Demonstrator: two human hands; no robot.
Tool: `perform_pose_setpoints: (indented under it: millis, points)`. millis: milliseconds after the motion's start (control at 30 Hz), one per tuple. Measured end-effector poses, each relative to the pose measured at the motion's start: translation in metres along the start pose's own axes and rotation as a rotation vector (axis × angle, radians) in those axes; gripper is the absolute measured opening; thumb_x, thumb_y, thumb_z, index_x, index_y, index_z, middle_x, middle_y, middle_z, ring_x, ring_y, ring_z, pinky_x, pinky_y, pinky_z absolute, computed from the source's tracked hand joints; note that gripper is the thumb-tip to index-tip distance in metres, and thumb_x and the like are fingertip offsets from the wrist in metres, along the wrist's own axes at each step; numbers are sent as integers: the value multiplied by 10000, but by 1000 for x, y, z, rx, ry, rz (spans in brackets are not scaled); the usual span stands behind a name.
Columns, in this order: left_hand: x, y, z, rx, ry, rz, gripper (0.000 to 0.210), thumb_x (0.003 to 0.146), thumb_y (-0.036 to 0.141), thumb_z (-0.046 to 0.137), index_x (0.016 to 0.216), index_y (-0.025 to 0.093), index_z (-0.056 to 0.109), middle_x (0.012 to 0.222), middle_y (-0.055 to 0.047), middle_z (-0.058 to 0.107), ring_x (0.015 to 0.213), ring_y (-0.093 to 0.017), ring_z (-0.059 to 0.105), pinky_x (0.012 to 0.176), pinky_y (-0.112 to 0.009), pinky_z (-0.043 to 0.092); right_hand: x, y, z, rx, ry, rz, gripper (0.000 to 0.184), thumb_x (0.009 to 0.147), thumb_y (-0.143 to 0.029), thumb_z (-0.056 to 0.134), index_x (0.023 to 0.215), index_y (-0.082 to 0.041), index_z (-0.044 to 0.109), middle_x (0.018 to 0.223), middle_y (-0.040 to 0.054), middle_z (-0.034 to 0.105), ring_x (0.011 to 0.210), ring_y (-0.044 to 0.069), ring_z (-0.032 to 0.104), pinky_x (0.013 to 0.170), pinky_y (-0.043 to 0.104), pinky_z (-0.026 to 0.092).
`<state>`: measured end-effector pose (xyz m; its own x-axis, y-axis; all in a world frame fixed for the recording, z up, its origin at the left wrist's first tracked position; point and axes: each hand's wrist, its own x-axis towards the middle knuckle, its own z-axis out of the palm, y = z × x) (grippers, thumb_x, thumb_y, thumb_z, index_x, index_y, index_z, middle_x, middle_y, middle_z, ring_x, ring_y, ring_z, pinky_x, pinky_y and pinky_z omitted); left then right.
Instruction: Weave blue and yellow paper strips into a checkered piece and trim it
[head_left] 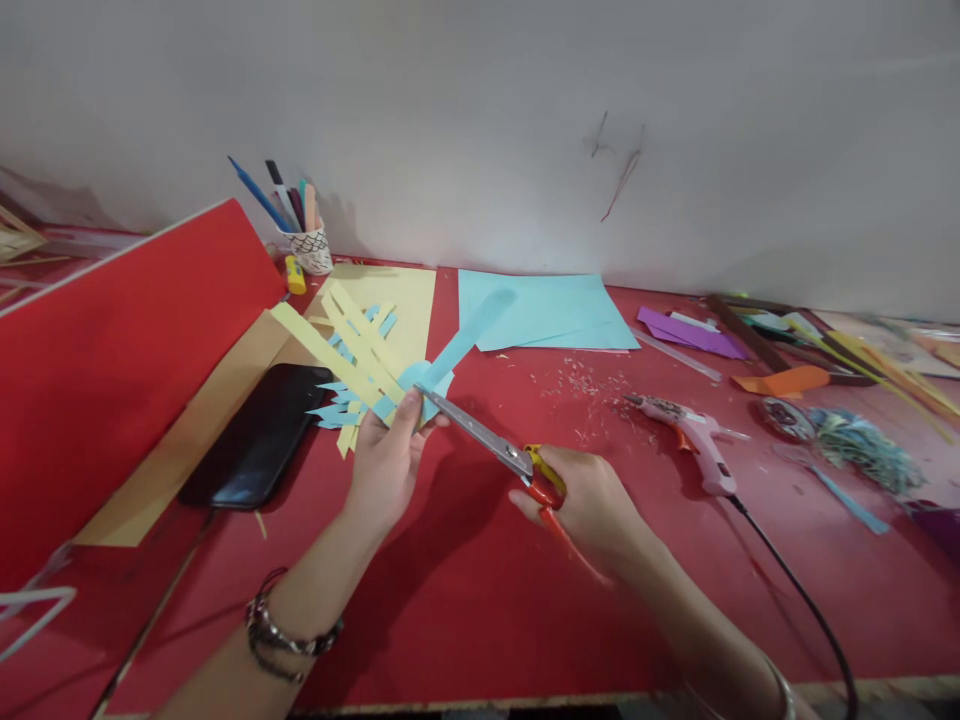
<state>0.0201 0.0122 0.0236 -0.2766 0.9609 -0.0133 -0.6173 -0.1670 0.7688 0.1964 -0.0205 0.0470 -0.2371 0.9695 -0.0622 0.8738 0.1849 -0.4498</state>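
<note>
My left hand pinches a woven piece of paper strips, light yellow and light blue, lifted over the table. One blue strip sticks out from it toward the upper right. In my right hand is a pair of scissors with red and yellow handles. The blade tips reach the blue paper right beside my left thumb. Whether the blades have paper between them I cannot tell. Several pointed blue strip ends fan out left of my left hand.
Blue sheets and a yellow sheet lie at the back of the red table. A phone and a red board are left. On the right are a pink glue gun with a cord, yarn and paper scraps. A pen cup stands behind.
</note>
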Motion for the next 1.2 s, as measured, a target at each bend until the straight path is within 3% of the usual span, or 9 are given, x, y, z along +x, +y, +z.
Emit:
perform_pose_setpoints:
  millis: [367,533,667,833,1033,1200]
  points:
    - [0,3,0,37,87,-54,324,483,370,811,691,204,625,702,43,631,636,-82,578,573,-184,492,1,0,0,-14,-25,18,245,681,-353,594,592,-199,425,544,-48,434,487,82,343,477,192,242]
    - [3,3,-1,126,110,-22,346,473,410,804,652,186,612,632,47,594,552,-69,551,499,-167,464,8,9,-3,-62,-12,49,263,697,-422,572,629,-205,440,584,-33,488,517,101,395,502,201,255]
    - [8,4,-4,136,156,41,302,526,367,784,659,176,592,586,71,555,474,-36,492,454,-149,420,13,22,-4,-166,83,120,336,721,-516,509,616,-209,418,571,-15,491,507,120,406,489,217,229]
    - [14,7,-7,134,155,90,279,548,313,768,674,166,568,584,72,527,460,-28,435,439,-150,389,17,33,-3,-240,304,163,396,749,-579,414,599,-213,405,539,4,487,471,128,407,472,228,218]
    - [13,14,-9,422,36,105,250,582,287,739,703,184,546,561,66,527,431,-53,414,392,-176,330,16,31,-4,-125,487,56,452,761,-623,332,553,-227,267,468,-26,392,430,101,330,456,223,243]
    - [12,16,-15,646,7,197,213,671,347,663,628,189,527,455,80,419,405,-67,346,388,-194,283,11,24,1,-98,410,-85,362,776,-556,401,703,-205,453,586,5,511,519,132,475,490,229,308]
